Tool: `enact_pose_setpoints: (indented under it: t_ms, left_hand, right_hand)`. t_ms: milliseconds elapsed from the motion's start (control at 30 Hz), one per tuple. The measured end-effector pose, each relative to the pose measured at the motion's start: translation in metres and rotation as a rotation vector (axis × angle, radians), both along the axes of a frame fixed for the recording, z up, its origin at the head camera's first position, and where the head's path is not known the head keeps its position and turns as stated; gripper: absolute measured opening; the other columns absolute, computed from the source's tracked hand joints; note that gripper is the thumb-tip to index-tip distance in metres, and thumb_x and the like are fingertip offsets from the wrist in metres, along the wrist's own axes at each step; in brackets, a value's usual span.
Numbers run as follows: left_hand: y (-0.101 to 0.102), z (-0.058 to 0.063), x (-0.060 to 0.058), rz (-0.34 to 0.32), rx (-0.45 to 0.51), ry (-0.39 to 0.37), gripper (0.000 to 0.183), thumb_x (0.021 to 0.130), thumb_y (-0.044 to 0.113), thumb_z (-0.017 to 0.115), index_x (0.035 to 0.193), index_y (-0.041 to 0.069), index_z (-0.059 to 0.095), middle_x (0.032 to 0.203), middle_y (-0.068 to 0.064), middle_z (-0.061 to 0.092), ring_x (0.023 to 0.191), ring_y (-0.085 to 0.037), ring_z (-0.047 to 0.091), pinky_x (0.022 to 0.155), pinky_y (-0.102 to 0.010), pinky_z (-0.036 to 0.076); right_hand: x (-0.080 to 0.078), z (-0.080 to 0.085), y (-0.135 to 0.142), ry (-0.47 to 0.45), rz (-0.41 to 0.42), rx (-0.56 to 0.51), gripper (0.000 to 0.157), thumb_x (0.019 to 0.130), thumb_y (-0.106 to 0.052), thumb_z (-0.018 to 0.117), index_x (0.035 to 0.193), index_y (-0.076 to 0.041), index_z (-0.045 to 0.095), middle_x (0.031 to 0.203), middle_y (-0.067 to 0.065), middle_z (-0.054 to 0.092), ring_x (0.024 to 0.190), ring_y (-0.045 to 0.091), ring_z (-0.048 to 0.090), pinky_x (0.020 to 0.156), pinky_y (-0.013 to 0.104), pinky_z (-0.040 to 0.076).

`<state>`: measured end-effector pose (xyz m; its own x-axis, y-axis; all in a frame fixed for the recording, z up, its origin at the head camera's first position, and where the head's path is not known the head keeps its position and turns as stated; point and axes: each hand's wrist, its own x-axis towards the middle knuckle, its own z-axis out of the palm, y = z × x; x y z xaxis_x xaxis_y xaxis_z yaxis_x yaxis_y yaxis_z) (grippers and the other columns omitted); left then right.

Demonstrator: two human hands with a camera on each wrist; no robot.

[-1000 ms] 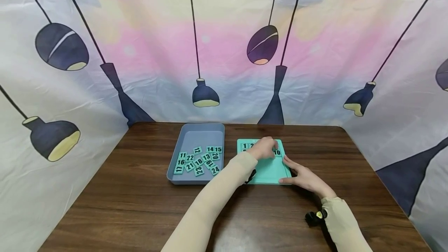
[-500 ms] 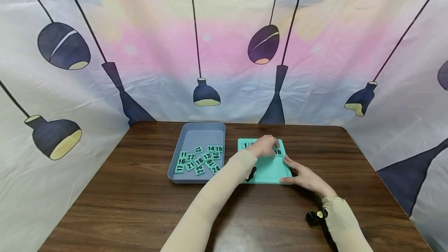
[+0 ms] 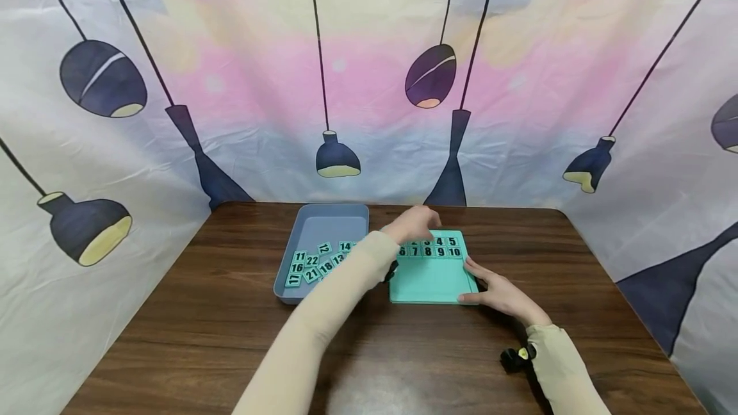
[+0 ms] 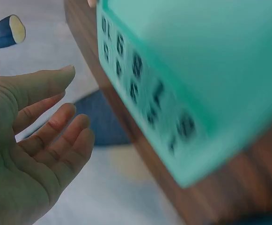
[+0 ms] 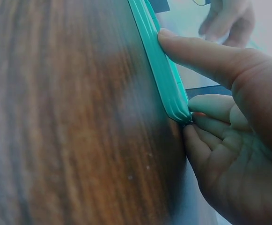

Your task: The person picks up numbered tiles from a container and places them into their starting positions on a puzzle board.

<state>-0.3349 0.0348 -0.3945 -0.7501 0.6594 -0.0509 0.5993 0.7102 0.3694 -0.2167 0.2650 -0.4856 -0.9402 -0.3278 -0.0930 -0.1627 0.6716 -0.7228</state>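
Note:
A turquoise number board [image 3: 435, 282] lies on the table, with number tiles [image 3: 441, 252] filling two rows along its far side up to 10. My left hand [image 3: 412, 224] hovers over the far left part of the board and hides some tiles of the first row. In the left wrist view this left hand [image 4: 42, 136] has loosely bent fingers, with nothing between them. At the board's right side rests my right hand [image 3: 504, 293], its thumb and fingertips spread along the edge. The right wrist view shows that hand [image 5: 238, 117] touching the board's rim [image 5: 159, 70].
Left of the board stands a grey-blue tray [image 3: 334, 211] with several loose number tiles [image 3: 312, 261], partly hidden by the left forearm. Both lie on a dark wooden table [image 3: 202, 312]. Behind it hangs a cloth [image 3: 259, 50] printed with lamps.
My left hand has lifted off the tiles near the board's far right and moved left, uncovering tiles up to 10. Its forearm now covers part of the tray. My right hand stays at the board's edge.

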Motion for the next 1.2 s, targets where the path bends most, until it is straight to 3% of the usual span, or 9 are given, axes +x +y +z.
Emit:
enact_pose_setpoints:
  t_ms: [300, 800, 1000, 1200]
  left_hand:
    - [-0.082, 0.034, 0.001, 0.034, -0.002, 0.054, 0.037, 0.096, 0.012, 0.071, 0.131, 0.004, 0.065, 0.131, -0.012, 0.063, 0.12, -0.029, 0.059, 0.097, -0.04, 0.051]
    - [-0.2, 0.087, 0.044, 0.062, -0.048, 0.164, 0.039, 0.094, 0.018, 0.074, 0.131, 0.007, 0.065, 0.128, -0.011, 0.062, 0.114, -0.031, 0.063, 0.093, -0.045, 0.053]
    - [-0.229, 0.087, 0.058, 0.076, -0.081, 0.159, 0.037, 0.094, 0.018, 0.074, 0.129, 0.006, 0.066, 0.126, -0.012, 0.062, 0.109, -0.03, 0.063, 0.09, -0.047, 0.054]
    - [-0.251, 0.066, 0.063, 0.095, -0.135, 0.155, 0.035, 0.093, 0.013, 0.073, 0.127, 0.003, 0.067, 0.125, -0.014, 0.063, 0.113, -0.031, 0.062, 0.093, -0.047, 0.052]
  right_hand:
    - [-0.001, 0.002, 0.003, 0.034, 0.003, 0.029, 0.1, 0.087, -0.05, 0.077, 0.159, -0.005, 0.025, 0.166, 0.016, 0.015, 0.148, 0.046, 0.019, 0.109, 0.063, 0.033]
    - [0.002, 0.0, 0.001, 0.021, 0.001, 0.019, 0.1, 0.087, -0.051, 0.076, 0.16, -0.004, 0.025, 0.167, 0.016, 0.014, 0.149, 0.046, 0.016, 0.11, 0.065, 0.032]
    - [0.001, 0.002, 0.001, 0.024, 0.004, 0.03, 0.101, 0.087, -0.05, 0.076, 0.159, -0.003, 0.025, 0.166, 0.017, 0.013, 0.149, 0.047, 0.016, 0.11, 0.065, 0.031]
    - [0.0, -0.001, -0.003, 0.026, 0.012, 0.027, 0.1, 0.087, -0.05, 0.076, 0.159, -0.003, 0.025, 0.166, 0.017, 0.014, 0.148, 0.047, 0.017, 0.11, 0.065, 0.031]
